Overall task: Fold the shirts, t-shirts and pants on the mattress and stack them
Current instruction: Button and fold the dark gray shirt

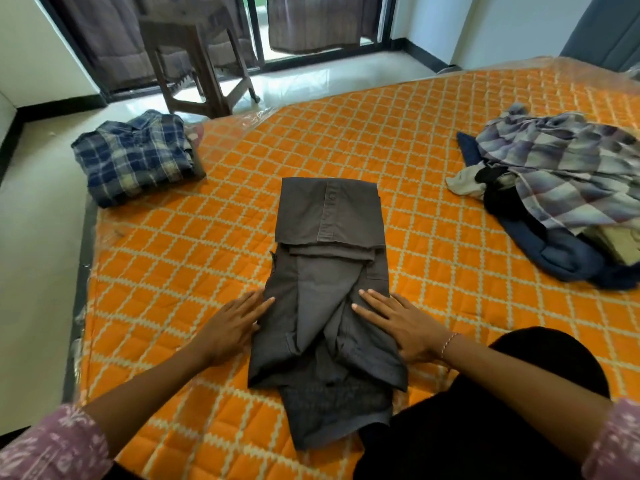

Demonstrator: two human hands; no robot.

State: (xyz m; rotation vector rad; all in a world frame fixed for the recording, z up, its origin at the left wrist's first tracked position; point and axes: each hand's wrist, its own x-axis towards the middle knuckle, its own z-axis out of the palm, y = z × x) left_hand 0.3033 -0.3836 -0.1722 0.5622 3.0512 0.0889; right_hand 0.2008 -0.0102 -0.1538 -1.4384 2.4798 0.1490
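Grey shirt half-folded, prob. sleeves tucked in.

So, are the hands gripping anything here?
No. Both lie flat on the grey shirt: left hand at its left edge, right hand on its right side.

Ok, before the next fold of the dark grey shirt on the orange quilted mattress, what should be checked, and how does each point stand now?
1. Left hand flat at the dark grey shirt's left edge: ok.
2. Right hand flat on the shirt's right side: ok.
3. Far end already folded back toward the person: ok.
4. Near part smooth: not ok, creased and bunched.
5. Bare space on the orange quilted mattress around the shirt: ok.
6. Folded blue plaid shirt at the far left corner ready to stack on: ok; the loose clothes pile on the right is still unfolded.
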